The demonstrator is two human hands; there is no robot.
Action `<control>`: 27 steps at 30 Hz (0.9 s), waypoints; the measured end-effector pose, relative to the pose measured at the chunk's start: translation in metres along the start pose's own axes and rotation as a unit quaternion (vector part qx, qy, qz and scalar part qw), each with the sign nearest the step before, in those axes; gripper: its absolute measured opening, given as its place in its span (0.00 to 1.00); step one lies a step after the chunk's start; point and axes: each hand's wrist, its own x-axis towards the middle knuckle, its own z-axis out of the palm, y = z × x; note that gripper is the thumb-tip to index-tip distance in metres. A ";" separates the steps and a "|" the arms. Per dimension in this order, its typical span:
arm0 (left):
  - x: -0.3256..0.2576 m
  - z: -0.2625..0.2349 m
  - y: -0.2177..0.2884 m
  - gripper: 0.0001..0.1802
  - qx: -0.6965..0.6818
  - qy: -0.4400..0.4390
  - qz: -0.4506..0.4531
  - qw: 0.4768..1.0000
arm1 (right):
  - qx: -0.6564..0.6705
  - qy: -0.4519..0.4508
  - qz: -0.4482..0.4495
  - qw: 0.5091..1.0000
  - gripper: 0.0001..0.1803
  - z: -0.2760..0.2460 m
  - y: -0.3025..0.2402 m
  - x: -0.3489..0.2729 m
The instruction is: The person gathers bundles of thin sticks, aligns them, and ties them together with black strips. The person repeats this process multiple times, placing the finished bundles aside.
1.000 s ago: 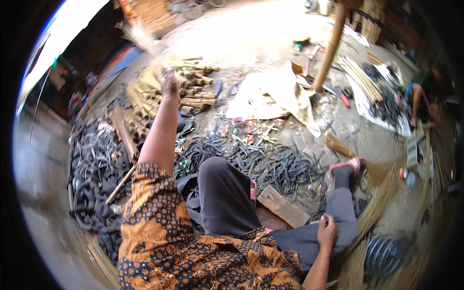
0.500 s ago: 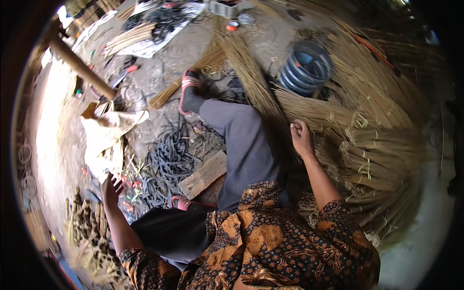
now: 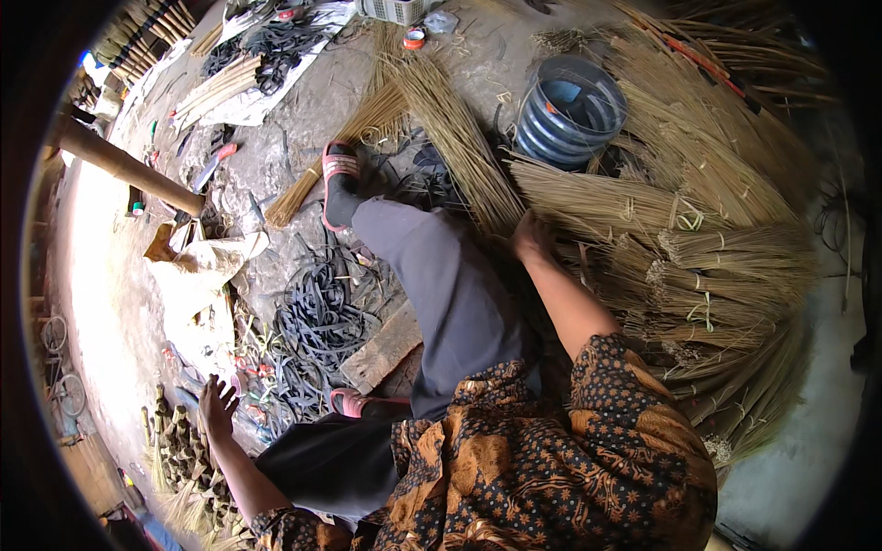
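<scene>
My right hand reaches down beside my raised knee, at the near end of a long bundle of thin straw-coloured stalks. Its fingers are mostly hidden, so I cannot tell whether they grip the stalks. A second stalk bundle lies just to the right of that hand. On the left, my left hand is held out with fingers spread and nothing in it. It is near a stack of short brown bound handles, and a tangle of black strips lies between it and my legs.
A clear ribbed bucket stands beyond my right hand, among heaped stalk bundles. A wooden block lies by my leg. Further left are a pale sack, a knife and a slanting bamboo pole.
My right hand has moved left and inward to the end of the long stalk bundle. My left hand has lowered toward the stacked handles, still spread. The whole view has shifted slightly.
</scene>
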 end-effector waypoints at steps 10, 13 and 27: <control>-0.022 -0.030 -0.035 0.37 -0.011 0.033 -0.071 0.997 | -0.028 0.091 -0.017 0.995 0.60 0.071 -0.030 0.016; -0.020 -0.025 -0.029 0.37 0.005 0.028 -0.052 0.998 | -0.002 0.072 -0.038 0.997 0.50 0.070 -0.024 0.015; -0.018 -0.012 -0.015 0.38 0.042 -0.023 -0.019 0.999 | 0.070 -0.032 -0.006 0.997 0.45 0.061 -0.016 0.027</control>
